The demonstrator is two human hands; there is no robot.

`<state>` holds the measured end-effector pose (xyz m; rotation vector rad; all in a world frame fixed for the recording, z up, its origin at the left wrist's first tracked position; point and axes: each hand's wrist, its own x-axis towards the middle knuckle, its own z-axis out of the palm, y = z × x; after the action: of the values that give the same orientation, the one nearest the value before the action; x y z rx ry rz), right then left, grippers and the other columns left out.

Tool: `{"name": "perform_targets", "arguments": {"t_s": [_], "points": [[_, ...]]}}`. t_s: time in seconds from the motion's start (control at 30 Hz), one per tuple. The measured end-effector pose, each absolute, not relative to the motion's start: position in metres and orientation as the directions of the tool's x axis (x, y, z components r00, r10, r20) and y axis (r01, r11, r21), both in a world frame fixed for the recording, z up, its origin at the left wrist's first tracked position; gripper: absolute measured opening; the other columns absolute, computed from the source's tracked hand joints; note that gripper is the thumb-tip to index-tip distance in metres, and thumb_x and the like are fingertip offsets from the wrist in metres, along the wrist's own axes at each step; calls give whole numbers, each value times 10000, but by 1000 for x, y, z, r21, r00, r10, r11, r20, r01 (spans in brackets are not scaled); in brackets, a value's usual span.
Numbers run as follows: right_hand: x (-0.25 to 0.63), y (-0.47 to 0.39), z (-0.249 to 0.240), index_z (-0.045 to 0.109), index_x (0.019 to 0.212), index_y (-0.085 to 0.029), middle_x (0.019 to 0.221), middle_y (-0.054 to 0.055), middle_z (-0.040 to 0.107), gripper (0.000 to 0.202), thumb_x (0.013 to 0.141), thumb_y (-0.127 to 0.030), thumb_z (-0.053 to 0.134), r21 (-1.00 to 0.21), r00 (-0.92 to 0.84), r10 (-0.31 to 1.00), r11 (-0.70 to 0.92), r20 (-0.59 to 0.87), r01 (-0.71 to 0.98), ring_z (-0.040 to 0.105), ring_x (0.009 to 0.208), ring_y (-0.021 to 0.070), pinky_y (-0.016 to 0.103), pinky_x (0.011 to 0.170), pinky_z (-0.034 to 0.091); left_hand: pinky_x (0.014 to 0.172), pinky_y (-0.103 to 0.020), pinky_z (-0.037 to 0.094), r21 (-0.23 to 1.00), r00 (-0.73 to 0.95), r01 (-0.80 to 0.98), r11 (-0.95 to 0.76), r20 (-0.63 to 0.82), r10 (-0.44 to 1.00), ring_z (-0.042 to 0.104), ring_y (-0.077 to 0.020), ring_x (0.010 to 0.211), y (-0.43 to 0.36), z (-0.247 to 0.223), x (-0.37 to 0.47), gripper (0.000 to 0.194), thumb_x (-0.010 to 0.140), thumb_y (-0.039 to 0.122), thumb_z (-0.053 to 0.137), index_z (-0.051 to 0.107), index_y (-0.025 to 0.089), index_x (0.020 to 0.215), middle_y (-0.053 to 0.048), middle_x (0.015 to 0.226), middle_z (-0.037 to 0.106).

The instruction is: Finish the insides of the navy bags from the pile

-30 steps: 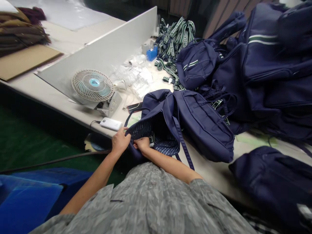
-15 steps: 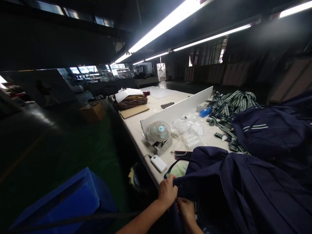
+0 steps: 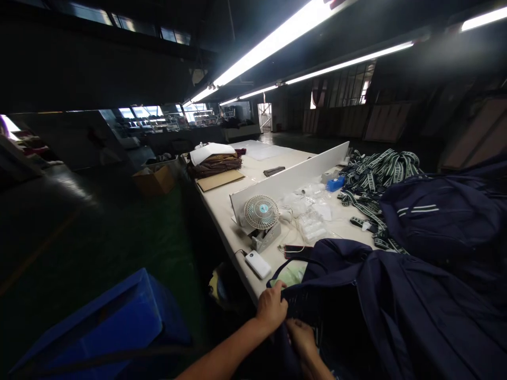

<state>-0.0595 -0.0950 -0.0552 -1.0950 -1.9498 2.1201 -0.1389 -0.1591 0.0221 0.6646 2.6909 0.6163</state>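
A navy backpack lies on the near right part of the table with its dark opening toward me. At its left edge, my left hand is closed on the fabric rim. Just below and to the right, my right hand is closed against the same edge, fingertips partly hidden by the cloth. Whether it pinches anything besides the backpack cannot be seen. Pale green material shows beneath the strap loop near my left hand.
Close by on the table are a white power bank, a small fan, a phone and clear plastic bags. Patterned straps and another navy backpack lie right. A blue bin stands lower left.
The view has shifted slightly. Both hands keep their hold at the backpack's edge, with hardly any movement.
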Motion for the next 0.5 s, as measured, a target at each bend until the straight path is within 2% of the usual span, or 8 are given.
{"name": "perform_targets", "arguments": {"t_s": [0.07, 0.1, 0.17, 0.23, 0.33, 0.4, 0.5], "points": [[-57, -91, -41, 444, 442, -240, 381, -17, 449, 265, 638, -256, 621, -859, -759, 411, -328, -504, 393, 453, 352, 150, 256, 386, 370, 940, -334, 454, 513, -816, 427, 744, -137, 562, 621, -223, 1021, -162, 20, -140, 542, 775, 108, 475, 462, 200, 1308, -103, 1050, 662], [-56, -90, -34, 446, 444, -225, 382, -26, 443, 260, 643, -224, 614, -833, -764, 368, -395, -529, 387, 417, 346, 122, 234, 385, 343, 989, -317, 432, 547, -786, 482, 684, -76, 614, 588, -206, 1092, -164, 20, -139, 569, 770, 83, 473, 428, 193, 1326, -107, 1140, 632], [-53, -85, -27, 468, 454, -194, 397, -35, 455, 238, 652, -162, 596, -789, -731, 357, -465, -582, 401, 377, 350, 77, 197, 390, 305, 1092, -351, 360, 535, -685, 648, 542, 98, 722, 466, -209, 1246, -167, 24, -139, 546, 752, 34, 450, 449, 192, 1275, -117, 1276, 534], [-49, -78, -26, 522, 489, -168, 422, -33, 490, 193, 663, -109, 582, -742, -696, 339, -523, -633, 420, 390, 372, 64, 179, 395, 296, 1109, -401, 348, 473, -573, 770, 428, 220, 789, 443, -233, 1241, -167, 29, -142, 472, 749, 27, 453, 506, 186, 1190, -123, 1264, 494], [-43, -67, -31, 586, 543, -142, 430, -27, 518, 159, 681, -62, 579, -681, -668, 294, -587, -683, 438, 400, 378, 64, 170, 375, 281, 1043, -444, 402, 386, -486, 850, 358, 315, 815, 461, -270, 1183, -163, 34, -151, 373, 774, 74, 509, 558, 183, 1127, -137, 1242, 473], [-38, -60, -32, 614, 571, -129, 425, -26, 523, 154, 694, -44, 581, -661, -675, 262, -610, -690, 438, 399, 370, 60, 161, 356, 258, 1040, -441, 389, 303, -389, 909, 287, 366, 846, 449, -278, 1199, -161, 36, -155, 253, 828, 114, 499, 615, 183, 1041, -141, 1237, 492], [-31, -53, -29, 615, 576, -120, 414, -23, 527, 148, 704, -46, 613, -644, -694, 222, -630, -685, 434, 386, 351, 49, 143, 334, 227, 980, -383, 399, 228, -132, 972, 64, 300, 945, 517, -229, 1091, -159, 41, -156, 236, 898, 138, 430, 658, 199, 920, -100, 1110, 600]]}}
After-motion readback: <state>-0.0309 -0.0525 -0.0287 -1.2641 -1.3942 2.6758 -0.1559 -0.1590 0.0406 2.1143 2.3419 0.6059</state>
